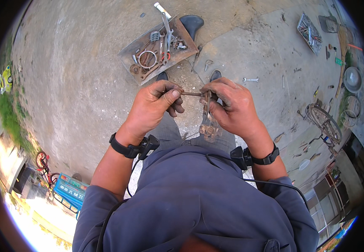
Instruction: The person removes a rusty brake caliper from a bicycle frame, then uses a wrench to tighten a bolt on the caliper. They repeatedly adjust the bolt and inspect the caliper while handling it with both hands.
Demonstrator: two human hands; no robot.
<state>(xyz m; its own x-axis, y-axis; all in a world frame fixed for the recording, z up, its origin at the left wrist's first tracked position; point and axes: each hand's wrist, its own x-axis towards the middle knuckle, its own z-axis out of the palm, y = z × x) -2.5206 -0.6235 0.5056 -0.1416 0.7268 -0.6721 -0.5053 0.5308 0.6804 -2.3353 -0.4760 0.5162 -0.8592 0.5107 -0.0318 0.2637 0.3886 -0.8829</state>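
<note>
My left hand [156, 103] pinches the left end of a thin rusty rod [192, 94] between thumb and forefinger, its other fingers curled beneath. The rod runs across to my right hand [228, 103], whose fingers are wrapped round the upper part of a rusty metal assembly [209, 131]. That assembly hangs down between my legs, with a blockier lower end. Where the rod meets it is partly hidden by my right fingers. Both hands are above the concrete ground, just below my shoe tips.
Ahead lies a metal tray [184, 54] of wrenches and rings, beside a black saddle [192, 25]. At right are a second tool tray [308, 31], loose wrenches [250, 80], a basin [352, 80] and bicycle parts [325, 122]. A blue cart [68, 189] stands lower left.
</note>
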